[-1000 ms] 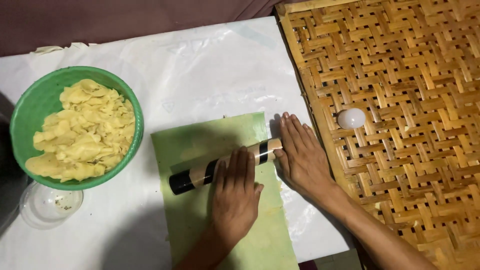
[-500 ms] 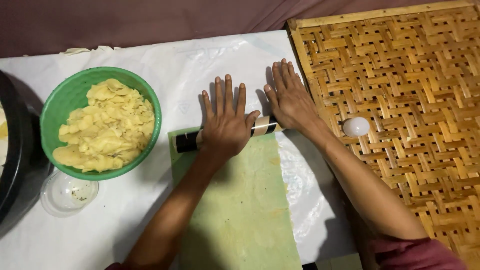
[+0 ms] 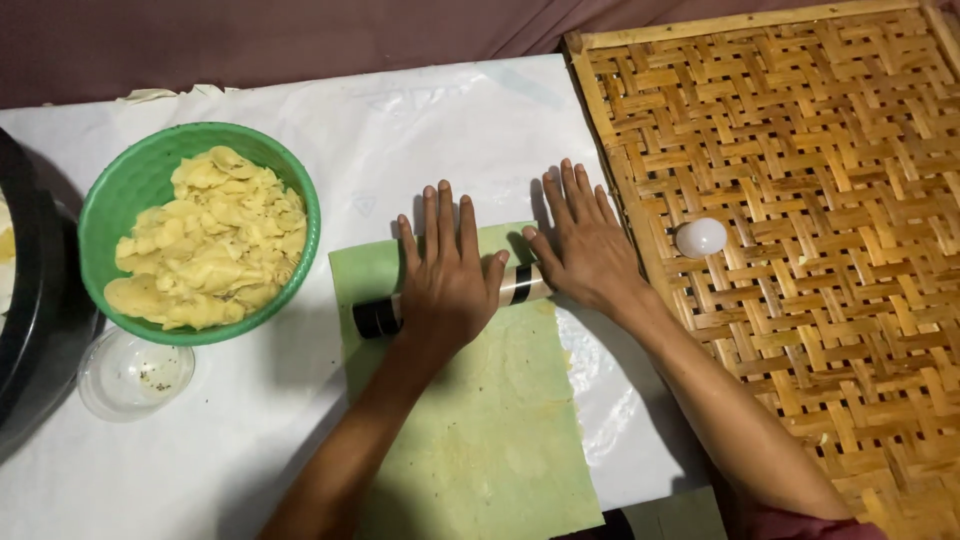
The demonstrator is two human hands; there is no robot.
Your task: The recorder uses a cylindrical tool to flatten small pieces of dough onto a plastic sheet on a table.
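Both hands lie flat and spread, palms down, on a roller point(image 3: 520, 285) that sits across the far end of a pale green sheet point(image 3: 480, 440). The left hand point(image 3: 445, 285) covers the roller's middle, fingers fanned forward; the right hand point(image 3: 585, 250) presses its right end, near the edge of a woven bamboo mat point(image 3: 800, 150). Neither hand grips; the palms bear down on it.

The roller looks stiff, smooth and cylindrical, cream with black bands, its black left tip poking out from under the left hand. It probably rolls freely and could skid sideways, so flat palms over its middle and end seem the steadiest hold. The green sheet looks thin and limp, with faint yellowish smears, and would likely crease or slide on the glossy white cover point(image 3: 300, 420) beneath.

No labels or packages are readable. To the left stands a green bowl point(image 3: 130, 180) heaped with soft yellow dough pieces point(image 3: 205, 240), a small clear dish point(image 3: 135, 372) just before it. A small white ball point(image 3: 701, 237) rests on the mat.
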